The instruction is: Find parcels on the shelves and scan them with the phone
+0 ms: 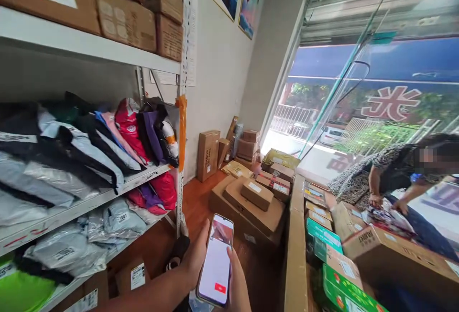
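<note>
A smartphone (214, 266) is held upright in front of me at the bottom middle, its screen lit. On the screen are a camera-like picture at the top, a white area below it and a red button low down. My left hand (196, 254) grips the phone's left edge; most of its fingers are hidden behind the phone. My right hand (239, 283) is closed round the lower right edge, with the thumb at the side of the screen. Beyond the phone, flat cardboard boxes (233, 202) are stacked on the floor, with a small labelled box (256, 193) on top.
Metal shelves (150, 174) on the left carry bagged parcels (68, 250) and cartons (125, 22). A long cardboard edge (296, 245) runs along the right, beside several boxes (342, 266). At far right a person (390, 171) bends over, handling a plastic-wrapped package (389, 218) near the window.
</note>
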The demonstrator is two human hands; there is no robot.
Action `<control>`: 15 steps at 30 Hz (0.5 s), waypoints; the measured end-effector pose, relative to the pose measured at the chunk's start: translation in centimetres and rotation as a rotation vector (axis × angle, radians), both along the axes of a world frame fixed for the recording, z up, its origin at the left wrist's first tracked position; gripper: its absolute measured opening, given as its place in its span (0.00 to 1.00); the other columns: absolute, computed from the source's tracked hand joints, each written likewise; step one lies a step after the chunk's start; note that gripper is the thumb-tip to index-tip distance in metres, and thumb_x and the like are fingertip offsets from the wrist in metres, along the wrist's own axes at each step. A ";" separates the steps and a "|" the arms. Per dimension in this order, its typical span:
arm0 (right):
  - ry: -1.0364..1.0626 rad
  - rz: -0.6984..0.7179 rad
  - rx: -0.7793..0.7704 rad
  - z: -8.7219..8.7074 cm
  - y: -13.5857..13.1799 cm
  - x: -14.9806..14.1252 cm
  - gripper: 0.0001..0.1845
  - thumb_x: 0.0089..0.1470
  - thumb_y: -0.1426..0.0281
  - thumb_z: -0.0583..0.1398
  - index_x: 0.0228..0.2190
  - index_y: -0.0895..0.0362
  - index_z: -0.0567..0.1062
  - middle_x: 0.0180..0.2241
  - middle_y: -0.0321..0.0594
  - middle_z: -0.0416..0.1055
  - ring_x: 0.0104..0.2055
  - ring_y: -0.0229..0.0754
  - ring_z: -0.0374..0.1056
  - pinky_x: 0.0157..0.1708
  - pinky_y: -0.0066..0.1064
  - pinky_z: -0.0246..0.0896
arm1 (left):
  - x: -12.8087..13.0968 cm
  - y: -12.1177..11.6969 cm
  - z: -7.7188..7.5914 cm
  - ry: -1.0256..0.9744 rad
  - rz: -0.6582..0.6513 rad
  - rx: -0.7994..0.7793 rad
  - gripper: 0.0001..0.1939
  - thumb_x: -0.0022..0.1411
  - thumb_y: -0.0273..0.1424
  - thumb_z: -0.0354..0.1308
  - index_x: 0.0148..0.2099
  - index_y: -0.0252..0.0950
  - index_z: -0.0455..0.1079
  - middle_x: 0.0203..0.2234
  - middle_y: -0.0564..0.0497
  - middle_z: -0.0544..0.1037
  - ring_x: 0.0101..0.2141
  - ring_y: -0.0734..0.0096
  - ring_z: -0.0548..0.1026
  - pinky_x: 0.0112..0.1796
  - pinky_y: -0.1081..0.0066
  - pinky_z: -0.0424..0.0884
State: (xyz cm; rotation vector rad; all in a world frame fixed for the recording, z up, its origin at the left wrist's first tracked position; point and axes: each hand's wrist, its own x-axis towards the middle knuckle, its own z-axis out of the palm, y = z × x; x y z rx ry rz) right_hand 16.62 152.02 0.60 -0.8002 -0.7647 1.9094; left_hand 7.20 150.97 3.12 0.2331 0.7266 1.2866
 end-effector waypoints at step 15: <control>0.003 0.199 -0.156 -1.3 17.9 -17.6 0.37 0.29 0.39 0.64 0.33 0.55 0.76 0.34 0.46 0.78 0.43 0.61 0.72 0.35 0.46 0.69 | -16.7 16.0 0.0 -0.134 0.272 -0.071 0.21 0.50 0.49 0.63 0.27 0.34 0.68 0.18 0.51 0.75 0.23 0.65 0.75 0.32 0.69 0.69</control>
